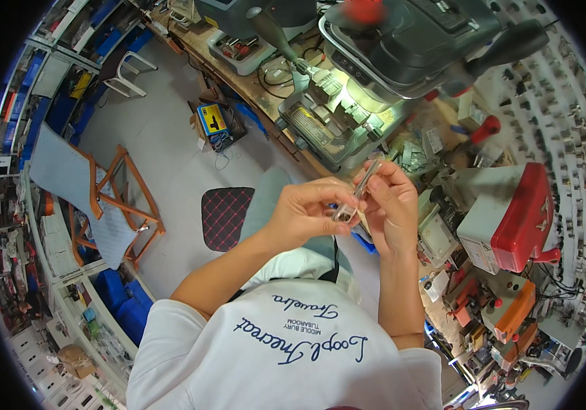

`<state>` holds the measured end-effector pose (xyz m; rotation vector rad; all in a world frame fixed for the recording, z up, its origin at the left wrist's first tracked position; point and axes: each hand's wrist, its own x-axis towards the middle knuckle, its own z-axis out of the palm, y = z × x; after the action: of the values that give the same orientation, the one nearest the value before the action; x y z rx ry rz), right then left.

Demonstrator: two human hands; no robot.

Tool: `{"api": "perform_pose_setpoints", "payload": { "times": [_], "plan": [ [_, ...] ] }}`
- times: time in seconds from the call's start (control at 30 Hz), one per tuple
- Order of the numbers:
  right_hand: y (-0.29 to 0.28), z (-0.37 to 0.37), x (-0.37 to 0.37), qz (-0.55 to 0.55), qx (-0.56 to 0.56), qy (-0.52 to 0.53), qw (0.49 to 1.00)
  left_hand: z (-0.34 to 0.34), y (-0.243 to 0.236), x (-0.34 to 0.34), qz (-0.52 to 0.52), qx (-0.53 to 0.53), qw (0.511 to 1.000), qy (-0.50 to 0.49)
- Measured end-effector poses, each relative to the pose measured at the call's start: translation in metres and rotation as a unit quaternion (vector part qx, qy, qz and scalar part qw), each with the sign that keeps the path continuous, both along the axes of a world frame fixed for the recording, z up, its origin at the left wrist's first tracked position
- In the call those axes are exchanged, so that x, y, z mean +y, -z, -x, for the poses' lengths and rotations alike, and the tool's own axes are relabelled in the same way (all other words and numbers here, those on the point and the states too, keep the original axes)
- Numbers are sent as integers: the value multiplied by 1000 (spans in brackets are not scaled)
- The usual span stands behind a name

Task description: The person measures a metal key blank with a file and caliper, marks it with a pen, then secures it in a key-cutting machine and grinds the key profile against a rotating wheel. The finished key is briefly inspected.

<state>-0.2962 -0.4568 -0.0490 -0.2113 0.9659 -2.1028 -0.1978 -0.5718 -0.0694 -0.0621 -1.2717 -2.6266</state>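
Both my hands are raised in front of my body, close together, on a slim silvery metal piece [367,179]. It slants from upper right to lower left and ends in a wider part with an opening. Its exact kind is too small to make out, though it resembles a key. The thumb and fingers of my left hand [310,208] pinch the wider lower end. My right hand [392,205] grips the slim shaft between thumb and fingers. Just beyond them stands a dark key-cutting machine [402,51] with its vise area [344,102] lit by a lamp.
The workbench [259,89] runs along the far side and right, with a red-and-white machine [512,219] and an orange machine [512,307]. Many keys hang on the right wall [573,137]. A folding chair [95,191], a padded stool [227,219] and a box [214,123] stand left.
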Motion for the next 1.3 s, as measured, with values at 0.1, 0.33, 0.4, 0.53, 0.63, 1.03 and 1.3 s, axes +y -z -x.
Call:
{"api": "perform_pose_setpoints", "payload": {
  "times": [0.1,0.33,0.4,0.53,0.63,1.03,1.3],
  "plan": [
    [1,9,-10,-4,22,41,999,10,1,-11,-17,-43,999,11],
    [18,20,-50,-50,62,175,981,36,4,-64,8,-95,993,74],
    [26,21,-65,-60,45,208,975,48,10,-82,6,-84,991,102],
    [29,18,-110,-67,38,295,952,67,13,-142,-33,-145,963,226],
    [20,7,-145,-85,48,380,920,80,0,-181,118,-138,941,285],
    [-51,-50,-150,-162,269,564,763,97,-43,-176,361,255,843,307],
    [-72,-88,-109,-211,313,620,688,84,-62,-126,327,332,804,370]
  ]
}}
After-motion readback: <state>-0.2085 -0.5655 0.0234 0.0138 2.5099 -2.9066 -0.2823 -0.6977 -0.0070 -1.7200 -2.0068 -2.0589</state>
